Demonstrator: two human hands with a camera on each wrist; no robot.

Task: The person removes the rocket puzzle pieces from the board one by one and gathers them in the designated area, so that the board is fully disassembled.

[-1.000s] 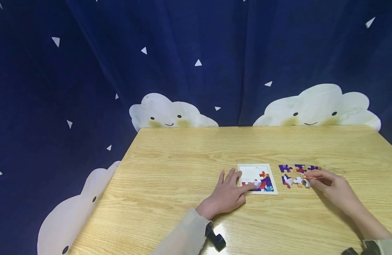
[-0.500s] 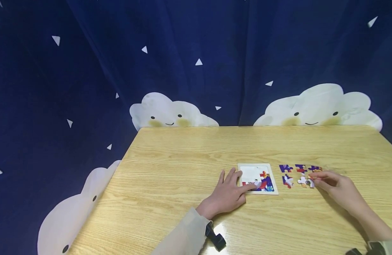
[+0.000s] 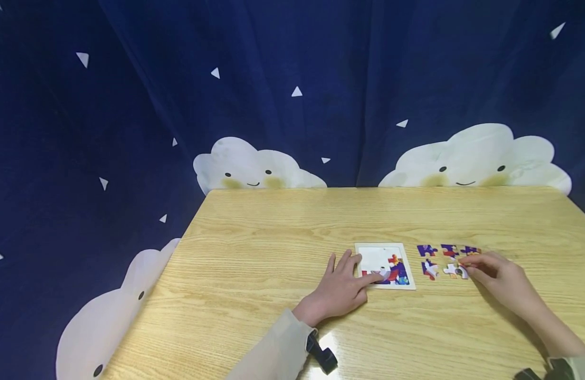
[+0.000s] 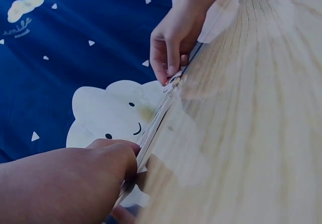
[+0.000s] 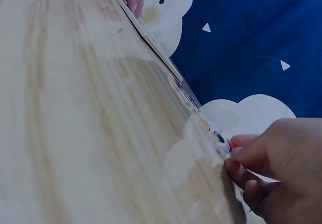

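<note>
My left hand (image 3: 335, 293) rests at the left side of a small white-framed puzzle tray (image 3: 379, 245), its index finger laid straight over the pieces along the bottom. Filled pieces (image 3: 399, 275) cover the lower right of the tray; the upper left is bare white. To the right of it, my right hand (image 3: 503, 279) pinches a white and dark puzzle piece (image 3: 461, 273) with a red edge between thumb and index finger. This piece lies right beside a white piece (image 3: 449, 271) with an orange spot. The right wrist view shows the pinched piece (image 5: 221, 139) low over the wood.
Several purple pieces (image 3: 426, 250) lie in a row at the back, and a purple and white one (image 3: 429, 269) is in front of them. The wooden table (image 3: 273, 227) reaches back to a dark blue curtain (image 3: 254, 105) with white clouds.
My right hand has shifted slightly right, taking the pinched piece and the white piece beside it along, then a touch back left. The left hand has stayed on the tray.
</note>
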